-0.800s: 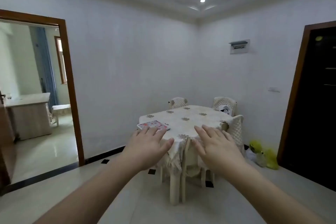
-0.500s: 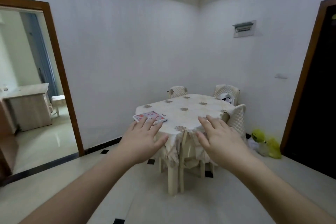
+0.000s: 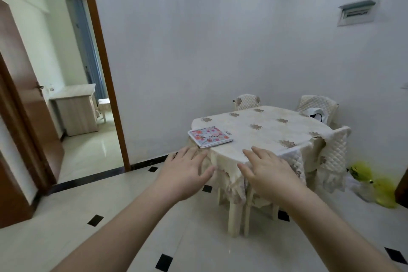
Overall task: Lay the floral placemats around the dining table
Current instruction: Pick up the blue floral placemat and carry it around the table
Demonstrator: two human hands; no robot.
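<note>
Nearest, both arms reach forward over the glossy pale floor tiles [image 3: 132, 223] with their small black diamond insets. The left hand [image 3: 184, 173] and the right hand [image 3: 268, 173] are palm-down with fingers spread, holding nothing. Over the last second the view has swung left and dipped: the ceiling light has dropped out of sight, the open doorway [image 3: 72, 86] takes up more of the left, and the table now sits right of centre and looks a little closer. That reads as an approach under way, with no mat laid out yet.

Beyond the fingertips is the dining table [image 3: 276, 137], rounded, under a cream cloth with brown flower motifs that hangs in soft folds over pale plastic-looking legs. The floral placemats [image 3: 209, 136] lie on its near-left corner, a flat rounded-corner stack in pink, orange and blue (how many are in it cannot be told). They look thin and flexible, easy to slide apart.

Farther off, quilted covers drape the chairs [image 3: 315, 105] against the plain white wall.
</note>
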